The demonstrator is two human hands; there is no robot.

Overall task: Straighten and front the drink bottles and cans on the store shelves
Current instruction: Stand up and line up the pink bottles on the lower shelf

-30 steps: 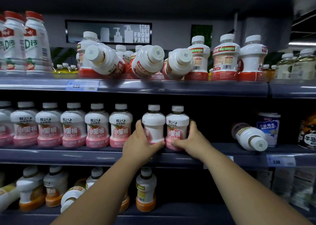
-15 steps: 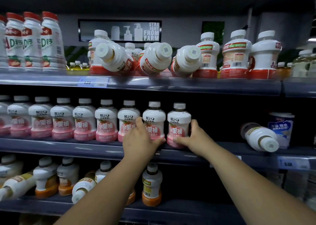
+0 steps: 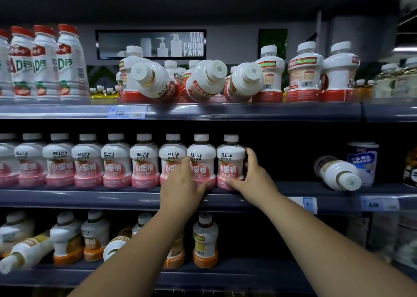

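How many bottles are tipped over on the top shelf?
3, side by side on the top shelf, caps toward the camera: left tipped bottle, middle tipped bottle, right tipped bottle. Others may lie hidden behind them.

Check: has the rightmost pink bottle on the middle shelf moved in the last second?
Yes. The rightmost pink bottle slid left: it now stands farther from the tipped bottle lying to its right.

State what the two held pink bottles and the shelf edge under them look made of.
End bottle, in the right hand, and its neighbour, in the left hand: likely plastic, smooth printed sleeve with a soft sheen, matte white cap. Shelf edge: probably a clear glossy plastic strip over dark metal, judging by streaked glare.
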